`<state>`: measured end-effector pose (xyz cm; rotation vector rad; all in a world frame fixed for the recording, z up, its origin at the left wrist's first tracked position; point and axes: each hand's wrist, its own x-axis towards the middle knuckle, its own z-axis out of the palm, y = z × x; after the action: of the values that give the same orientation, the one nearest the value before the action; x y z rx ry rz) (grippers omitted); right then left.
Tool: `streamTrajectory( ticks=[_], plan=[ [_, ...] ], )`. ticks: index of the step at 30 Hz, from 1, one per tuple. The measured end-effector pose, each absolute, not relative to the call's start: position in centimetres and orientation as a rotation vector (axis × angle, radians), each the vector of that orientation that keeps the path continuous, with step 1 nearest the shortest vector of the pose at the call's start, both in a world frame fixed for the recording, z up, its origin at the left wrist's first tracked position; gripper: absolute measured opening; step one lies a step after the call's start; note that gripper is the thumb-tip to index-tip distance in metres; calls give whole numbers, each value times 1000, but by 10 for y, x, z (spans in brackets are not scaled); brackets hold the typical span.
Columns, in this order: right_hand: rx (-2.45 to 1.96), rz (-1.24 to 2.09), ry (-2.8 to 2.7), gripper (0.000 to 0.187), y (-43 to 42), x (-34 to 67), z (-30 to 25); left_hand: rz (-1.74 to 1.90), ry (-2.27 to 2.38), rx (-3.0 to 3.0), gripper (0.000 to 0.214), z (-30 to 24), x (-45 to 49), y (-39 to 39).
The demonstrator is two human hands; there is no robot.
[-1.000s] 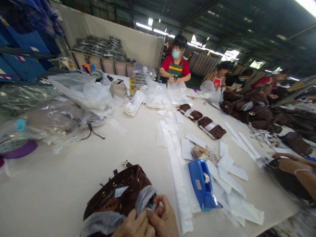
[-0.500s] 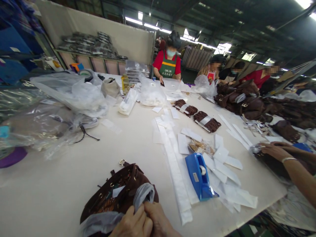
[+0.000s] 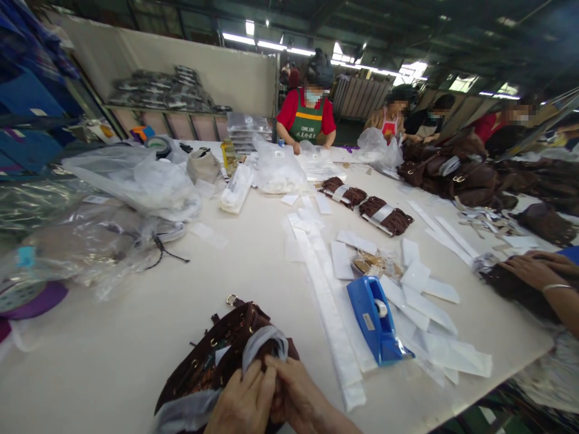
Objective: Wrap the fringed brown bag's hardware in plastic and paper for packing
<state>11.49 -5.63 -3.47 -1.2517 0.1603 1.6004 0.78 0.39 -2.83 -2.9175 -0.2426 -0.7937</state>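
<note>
A dark brown drawstring bag (image 3: 212,343) with gold eyelets and a small buckle lies at the table's near edge. Its strap (image 3: 266,337) loops up, covered in thin whitish wrapping. My left hand (image 3: 246,395) is closed on the lower end of this wrapped loop. Beside it, my right hand (image 3: 301,392) pinches the loop's other side, the fingertips of both hands nearly meeting. Partly covered by my hands is the front of the bag. Another wrapped length (image 3: 187,410) hangs at the bag's lower left.
Right of the bag lie long white paper strips (image 3: 325,325), a blue tape dispenser (image 3: 377,322) and white cards (image 3: 416,274). Brown cord bundles (image 3: 386,214) sit farther back. Plastic-wrapped goods (image 3: 104,235) fill the left. A co-worker's hands (image 3: 534,271) work at the right; others stand behind the table.
My right hand's fingers have shifted on the wrapped strap, and more of that hand shows. The view has swung slightly. The co-worker across the table has shifted their hands.
</note>
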Motion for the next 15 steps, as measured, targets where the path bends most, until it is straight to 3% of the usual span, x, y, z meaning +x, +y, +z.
streamTrajectory(
  ticks=[5, 15],
  plan=[
    [-934, 1592, 15, 49, -58, 126, -17, -969, -581, -3104, 29, -15, 9, 7],
    [-1059, 1374, -376, 54, -69, 127, -24, -996, -1021, -3924, 34, 11, 0, 4]
  ],
)
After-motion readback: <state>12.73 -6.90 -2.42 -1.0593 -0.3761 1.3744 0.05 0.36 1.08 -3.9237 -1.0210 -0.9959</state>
